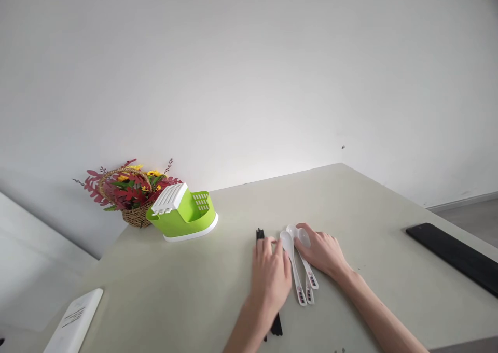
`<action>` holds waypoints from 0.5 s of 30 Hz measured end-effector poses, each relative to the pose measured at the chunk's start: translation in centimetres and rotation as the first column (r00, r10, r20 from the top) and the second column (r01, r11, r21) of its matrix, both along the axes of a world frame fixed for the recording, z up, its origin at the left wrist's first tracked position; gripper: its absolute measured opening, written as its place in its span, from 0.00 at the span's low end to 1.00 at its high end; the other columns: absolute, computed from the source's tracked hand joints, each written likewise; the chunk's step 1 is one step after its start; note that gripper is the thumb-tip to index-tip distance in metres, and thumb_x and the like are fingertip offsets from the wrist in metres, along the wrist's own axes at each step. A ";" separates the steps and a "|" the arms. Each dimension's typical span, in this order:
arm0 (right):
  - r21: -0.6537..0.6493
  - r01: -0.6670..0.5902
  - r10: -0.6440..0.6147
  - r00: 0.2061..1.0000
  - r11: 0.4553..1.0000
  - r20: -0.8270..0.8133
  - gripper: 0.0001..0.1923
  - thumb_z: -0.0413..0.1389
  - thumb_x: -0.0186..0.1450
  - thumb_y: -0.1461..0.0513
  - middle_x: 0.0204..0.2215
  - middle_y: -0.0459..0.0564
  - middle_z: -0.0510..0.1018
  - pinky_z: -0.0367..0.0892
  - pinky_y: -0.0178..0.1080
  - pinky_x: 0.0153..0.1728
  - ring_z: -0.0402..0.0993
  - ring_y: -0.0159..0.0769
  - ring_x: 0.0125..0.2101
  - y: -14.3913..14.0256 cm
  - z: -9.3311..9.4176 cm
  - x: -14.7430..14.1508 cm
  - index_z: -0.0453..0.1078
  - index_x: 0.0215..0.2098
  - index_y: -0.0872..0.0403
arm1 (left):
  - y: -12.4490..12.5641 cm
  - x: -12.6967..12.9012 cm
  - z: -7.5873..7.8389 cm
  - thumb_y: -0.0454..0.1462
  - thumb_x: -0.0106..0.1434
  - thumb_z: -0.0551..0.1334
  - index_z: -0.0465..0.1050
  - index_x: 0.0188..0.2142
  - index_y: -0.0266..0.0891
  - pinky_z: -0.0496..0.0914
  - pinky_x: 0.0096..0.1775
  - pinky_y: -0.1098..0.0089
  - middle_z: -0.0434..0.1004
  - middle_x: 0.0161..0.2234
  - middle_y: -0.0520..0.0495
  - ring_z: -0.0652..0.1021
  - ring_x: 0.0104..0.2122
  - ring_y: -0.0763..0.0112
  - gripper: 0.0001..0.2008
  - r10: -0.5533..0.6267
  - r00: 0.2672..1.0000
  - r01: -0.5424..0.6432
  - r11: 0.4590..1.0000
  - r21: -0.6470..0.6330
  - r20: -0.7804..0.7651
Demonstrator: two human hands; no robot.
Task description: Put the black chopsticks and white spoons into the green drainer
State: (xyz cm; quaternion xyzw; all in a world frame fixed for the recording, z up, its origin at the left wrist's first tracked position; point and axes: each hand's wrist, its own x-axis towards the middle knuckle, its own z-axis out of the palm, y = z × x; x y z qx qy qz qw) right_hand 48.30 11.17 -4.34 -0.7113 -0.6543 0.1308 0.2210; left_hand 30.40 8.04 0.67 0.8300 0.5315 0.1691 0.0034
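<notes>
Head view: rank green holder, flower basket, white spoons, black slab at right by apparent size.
1. Black slab, cut off by the frame edge
2. Green holder and flower basket, too alike to rank
3. White spoons, partly under the right hand

Three white plastic spoons with printed handles (299, 270) lie flat side by side, bowls pointing to 12 o'clock. At their 9 o'clock lies a bundle of thin black chopsticks (260, 234), mostly hidden.

A plain home dining corner: bare white walls, a pale counter (350, 202), a wicker flower basket (128, 197) and green cutlery drainer (184, 215) at centre left, white spoons (298, 262) lower centre.
</notes>
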 end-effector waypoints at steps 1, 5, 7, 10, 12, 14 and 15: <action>0.002 0.001 -0.001 1.000 1.000 0.008 0.20 0.46 0.71 0.49 0.30 0.49 0.82 0.55 0.37 0.32 0.79 0.45 0.32 -0.1 0.0 0.0 0.69 0.56 0.45 | 1.0 -1.0 0.9 0.36 0.73 0.51 0.74 0.52 0.41 0.71 0.53 0.52 0.74 0.48 0.39 0.75 0.49 0.54 0.16 0.013 1.000 -0.015 0.997 0.079 0.020; -0.007 -0.002 0.002 1.000 1.000 0.029 0.20 0.46 0.72 0.49 0.29 0.49 0.81 0.55 0.38 0.32 0.78 0.45 0.32 -0.4 0.3 0.1 0.68 0.57 0.45 | 6.0 -6.7 5.8 0.41 0.73 0.53 0.75 0.51 0.38 0.61 0.62 0.46 0.72 0.55 0.33 0.68 0.60 0.47 0.16 0.114 0.990 -0.136 0.896 0.423 0.076; -0.013 -0.003 0.004 0.999 1.000 0.035 0.21 0.46 0.72 0.49 0.28 0.48 0.80 0.55 0.38 0.32 0.77 0.44 0.31 -0.4 0.4 0.1 0.68 0.57 0.45 | 8.3 -10.0 8.5 0.43 0.73 0.54 0.75 0.52 0.38 0.56 0.65 0.46 0.70 0.58 0.34 0.62 0.65 0.46 0.17 0.193 0.976 -0.218 0.822 0.525 0.103; -0.016 -0.006 0.006 0.999 1.000 0.040 0.21 0.45 0.72 0.49 0.27 0.48 0.80 0.55 0.38 0.32 0.77 0.44 0.30 -0.4 0.3 0.0 0.69 0.57 0.45 | 11.3 -15.0 11.6 0.47 0.73 0.53 0.76 0.52 0.37 0.54 0.65 0.43 0.68 0.62 0.33 0.58 0.67 0.42 0.21 0.326 0.942 -0.311 0.773 0.554 0.073; -0.021 -0.006 0.007 0.999 1.000 0.046 0.21 0.46 0.72 0.49 0.27 0.48 0.80 0.55 0.38 0.32 0.77 0.44 0.31 -0.4 0.2 0.1 0.69 0.57 0.44 | 13.0 -17.9 12.9 0.48 0.73 0.51 0.76 0.53 0.35 0.52 0.65 0.43 0.68 0.63 0.32 0.58 0.67 0.41 0.24 0.407 0.913 -0.359 0.768 0.530 0.029; -0.023 -0.005 0.007 0.999 1.000 0.050 0.21 0.46 0.71 0.49 0.28 0.48 0.81 0.55 0.38 0.32 0.77 0.45 0.31 -0.4 0.1 0.1 0.70 0.58 0.44 | 14.7 -20.3 13.7 0.50 0.73 0.48 0.74 0.56 0.35 0.51 0.65 0.42 0.68 0.64 0.34 0.58 0.67 0.39 0.27 0.469 0.883 -0.411 0.788 0.459 -0.015; -0.024 -0.007 0.008 0.999 1.000 0.049 0.21 0.46 0.71 0.50 0.27 0.48 0.80 0.55 0.38 0.32 0.77 0.45 0.31 -0.4 0.1 0.1 0.70 0.58 0.44 | 15.4 -21.3 14.0 0.51 0.73 0.47 0.73 0.58 0.36 0.51 0.65 0.42 0.68 0.65 0.35 0.59 0.67 0.39 0.29 0.491 0.870 -0.437 0.809 0.394 -0.042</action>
